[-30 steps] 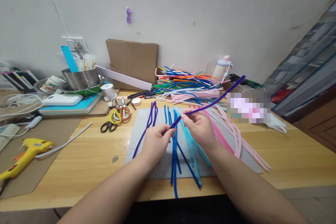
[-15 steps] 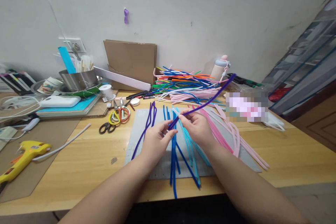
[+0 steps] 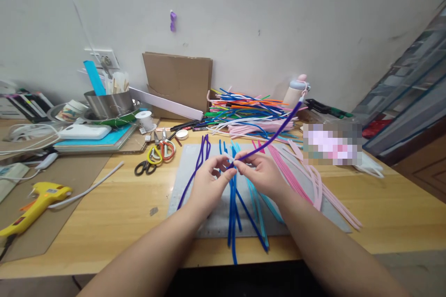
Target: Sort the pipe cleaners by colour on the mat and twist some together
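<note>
A long purple pipe cleaner (image 3: 278, 133) runs up and right from between my fingers. My left hand (image 3: 212, 181) pinches its lower end, where a short white piece (image 3: 228, 155) also shows. My right hand (image 3: 259, 169) pinches the same stem close beside my left fingertips. Below the hands, blue pipe cleaners (image 3: 232, 222) lie on the grey mat (image 3: 212, 227) and hang over its near edge. More purple ones (image 3: 191, 178) lie to the left, with light blue (image 3: 256, 204) and pink ones (image 3: 289, 176) to the right.
Scissors (image 3: 153, 160) and a white spool (image 3: 145, 120) stand left of the mat. A yellow glue gun (image 3: 38, 202) lies far left. Behind are cardboard (image 3: 177, 83), a heap of coloured pipe cleaners (image 3: 251, 111) and a bottle (image 3: 294, 90).
My fingertips have come closer together on the purple stem, and its free end has dipped slightly. The whole view has shifted a little, with the table things now farther right.
</note>
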### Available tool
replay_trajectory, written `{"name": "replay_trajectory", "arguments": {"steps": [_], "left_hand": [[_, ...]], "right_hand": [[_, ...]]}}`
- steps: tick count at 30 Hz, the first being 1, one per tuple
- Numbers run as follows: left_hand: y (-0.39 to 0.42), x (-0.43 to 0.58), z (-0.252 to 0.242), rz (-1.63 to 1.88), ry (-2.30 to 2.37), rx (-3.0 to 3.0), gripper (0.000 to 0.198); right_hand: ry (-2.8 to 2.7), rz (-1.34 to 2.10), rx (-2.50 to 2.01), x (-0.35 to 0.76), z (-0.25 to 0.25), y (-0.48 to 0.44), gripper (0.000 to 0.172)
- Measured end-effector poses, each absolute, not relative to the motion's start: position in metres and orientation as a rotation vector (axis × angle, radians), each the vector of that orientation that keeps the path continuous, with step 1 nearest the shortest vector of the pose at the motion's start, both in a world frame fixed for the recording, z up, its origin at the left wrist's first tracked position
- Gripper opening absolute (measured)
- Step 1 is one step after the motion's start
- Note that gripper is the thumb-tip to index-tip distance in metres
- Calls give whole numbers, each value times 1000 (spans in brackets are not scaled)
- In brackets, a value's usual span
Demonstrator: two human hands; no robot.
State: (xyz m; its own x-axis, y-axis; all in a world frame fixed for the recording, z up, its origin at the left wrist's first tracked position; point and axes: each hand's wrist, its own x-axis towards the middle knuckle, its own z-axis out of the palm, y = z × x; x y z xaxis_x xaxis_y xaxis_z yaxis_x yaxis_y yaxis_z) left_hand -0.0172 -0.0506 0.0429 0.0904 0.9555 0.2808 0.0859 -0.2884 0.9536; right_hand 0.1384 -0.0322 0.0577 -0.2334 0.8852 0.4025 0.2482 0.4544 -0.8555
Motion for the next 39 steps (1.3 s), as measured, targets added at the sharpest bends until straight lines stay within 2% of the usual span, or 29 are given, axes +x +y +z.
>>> {"name": "replay_trajectory", "arguments": {"steps": [4,9,22,24,30,34,39], "left_hand": [[-46,-18,48,1296,809,1339,16],[-46,-19,48,1302,709,1277,12],[-44,-22,52,1215,806,1175,22],[-45,-22,51,1227,794,1151,21],[-46,-20,50,1226,726,1019,17],[-47,-20,52,1204,691,998,15],[-47,-22,51,1205,682,973,16]], "right_hand": [[-1791,943,-951,138,57,-33,17],[-1767,1123,-901,139,58,-31,21],[-1726,1067,-879,137,55,-30,12],[-1664,919,-839,136,53,-31,13],[-1804,187,-626,135,54,-36,16],[-1885,72,-582,137,54,-36,31],[-1914,17,-585,138,51,-36,37]]}}
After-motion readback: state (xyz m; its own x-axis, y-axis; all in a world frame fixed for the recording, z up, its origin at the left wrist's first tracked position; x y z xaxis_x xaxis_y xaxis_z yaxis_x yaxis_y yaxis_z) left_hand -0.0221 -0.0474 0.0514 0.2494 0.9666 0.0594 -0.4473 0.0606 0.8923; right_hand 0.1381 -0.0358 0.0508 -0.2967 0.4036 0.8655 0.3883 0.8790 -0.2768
